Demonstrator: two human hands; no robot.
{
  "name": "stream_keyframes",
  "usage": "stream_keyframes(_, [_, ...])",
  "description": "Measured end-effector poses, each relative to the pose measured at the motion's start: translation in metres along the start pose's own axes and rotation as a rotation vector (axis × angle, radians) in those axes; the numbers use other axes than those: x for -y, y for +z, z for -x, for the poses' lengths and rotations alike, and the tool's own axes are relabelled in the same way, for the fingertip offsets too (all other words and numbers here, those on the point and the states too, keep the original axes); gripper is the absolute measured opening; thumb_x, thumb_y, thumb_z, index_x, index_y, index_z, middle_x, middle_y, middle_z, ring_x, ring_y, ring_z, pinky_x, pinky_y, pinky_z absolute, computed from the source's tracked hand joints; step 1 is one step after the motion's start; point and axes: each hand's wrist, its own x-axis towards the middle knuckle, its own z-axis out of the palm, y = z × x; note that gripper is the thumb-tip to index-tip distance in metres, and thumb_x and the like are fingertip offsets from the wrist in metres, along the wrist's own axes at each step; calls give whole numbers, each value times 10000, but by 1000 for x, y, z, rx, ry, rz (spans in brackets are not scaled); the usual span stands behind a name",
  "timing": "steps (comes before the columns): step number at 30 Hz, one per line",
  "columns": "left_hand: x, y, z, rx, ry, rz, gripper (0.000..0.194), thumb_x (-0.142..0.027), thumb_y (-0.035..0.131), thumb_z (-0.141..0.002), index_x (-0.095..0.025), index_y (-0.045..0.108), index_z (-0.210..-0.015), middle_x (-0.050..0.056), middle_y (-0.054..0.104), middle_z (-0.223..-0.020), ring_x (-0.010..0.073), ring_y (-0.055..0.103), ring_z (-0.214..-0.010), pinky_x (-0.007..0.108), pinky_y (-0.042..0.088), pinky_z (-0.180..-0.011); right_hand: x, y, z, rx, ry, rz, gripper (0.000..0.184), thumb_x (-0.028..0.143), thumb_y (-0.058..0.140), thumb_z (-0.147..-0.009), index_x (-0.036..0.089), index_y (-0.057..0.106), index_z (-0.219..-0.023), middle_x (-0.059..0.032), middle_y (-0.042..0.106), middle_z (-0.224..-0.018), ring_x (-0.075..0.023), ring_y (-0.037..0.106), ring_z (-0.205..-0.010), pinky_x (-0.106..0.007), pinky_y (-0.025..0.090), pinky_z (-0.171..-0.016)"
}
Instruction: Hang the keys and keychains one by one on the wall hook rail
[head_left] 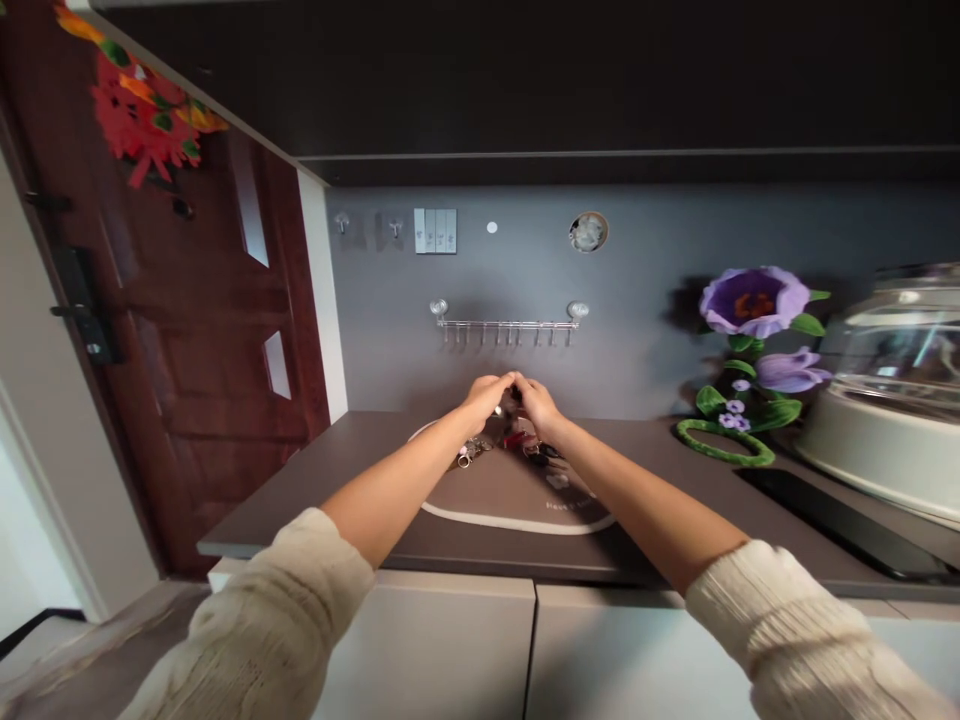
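Observation:
My left hand point(486, 396) and my right hand point(538, 406) meet above the mat point(480, 505), with their fingertips together. Both are closed around a small dark object point(511, 402) between them, too blurred to name. Under my left hand lies a cluster of metal rings and key-like pieces point(464, 460). A red piece point(516, 440) shows below the fingers. Close to my right wrist are a ring and black key-like items point(541, 452). The mat is brown with a pale border and some lettering, and my forearms cover parts of it.
Above my hands, a clear rail with several small hooks point(510, 326) is fixed to the grey wall. At right, purple fabric flowers point(754, 300), a black phone-like slab point(847, 525) and a clear-domed white appliance point(885, 440) stand on the counter point(300, 500). A dark shelf point(570, 80) overhangs.

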Motion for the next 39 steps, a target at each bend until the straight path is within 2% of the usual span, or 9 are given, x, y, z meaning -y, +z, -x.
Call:
stream_keyframes(4, [1, -19, 19, 90, 60, -317, 341, -431, 484, -771, -146, 622, -646, 72, 653, -777, 160, 551, -728, 299, 404, -721, -2, -17, 14, 99, -44, 208, 441, 483, 362, -819, 130, 624, -785, -104, 661, -882, -172, 591, -790, -275, 437, -713])
stream_keyframes(9, [-20, -40, 29, 199, 148, -492, 185, -331, 669, -608, -170, 606, -674, 15, 602, -692, 128, 512, -633, 253, 380, -600, 22, -40, 24, 309, -195, 417, 82, 241, 649, -654, 161, 647, -672, -48, 669, -710, -148, 569, -659, -256, 425, -652])
stream_keyframes(12, [-44, -53, 33, 423, 134, -471, 240, -258, 749, -520, -174, 599, -688, -6, 563, -631, 106, 501, -563, 235, 367, -531, 52, -49, 36, 621, -73, 295, 108, 166, 719, -568, 145, 652, -650, -42, 642, -609, -144, 555, -559, -263, 430, -565])
stream_keyframes(14, [-60, -62, 39, 506, 79, -351, 226, -310, 733, -574, -159, 576, -634, -6, 522, -568, 101, 496, -524, 244, 373, -513, 72, -53, 47, 862, 77, 193, 181, 227, 725, -591, 128, 648, -722, -59, 646, -644, -148, 566, -587, -270, 441, -565])
stream_keyframes(16, [-70, -69, 46, 534, 25, -182, 286, -382, 707, -619, -156, 532, -597, -20, 450, -505, 91, 472, -494, 251, 376, -512, 87, -55, 56, 940, 137, 69, 261, 349, 688, -650, 122, 624, -761, -64, 639, -659, -139, 556, -607, -266, 438, -571])
stream_keyframes(20, [-63, -78, 62, 456, -55, 154, 523, -643, 508, -669, -178, 367, -476, -45, 282, -416, 64, 348, -402, 245, 321, -448, 83, -53, 69, 719, 128, -201, 558, 681, 374, -738, 172, 447, -520, 17, 438, -425, -73, 381, -417, -220, 342, -445])
stream_keyframes(25, [-13, -84, 80, 377, -179, 325, 631, -796, 259, -635, -203, 228, -420, -46, 180, -354, 56, 213, -335, 235, 204, -373, 40, -44, 83, 631, 182, -316, 651, 782, 121, -692, 210, 208, -393, 48, 192, -334, -60, 179, -325, -219, 180, -353])
stream_keyframes(31, [28, -90, 94, 378, -284, 366, 656, -838, 180, -591, -210, 158, -403, -50, 141, -337, 45, 143, -309, 233, 132, -351, 0, -40, 101, 585, 203, -343, 659, 798, 31, -656, 216, 169, -378, 49, 156, -326, -62, 154, -328, -225, 174, -359])
stream_keyframes(39, [31, -91, 95, 352, -274, 342, 647, -833, 205, -607, -219, 167, -409, -48, 142, -336, 54, 138, -317, 239, 124, -366, -2, -38, 105, 583, 194, -339, 647, 790, 26, -669, 222, 176, -399, 49, 154, -331, -70, 155, -328, -231, 164, -372])
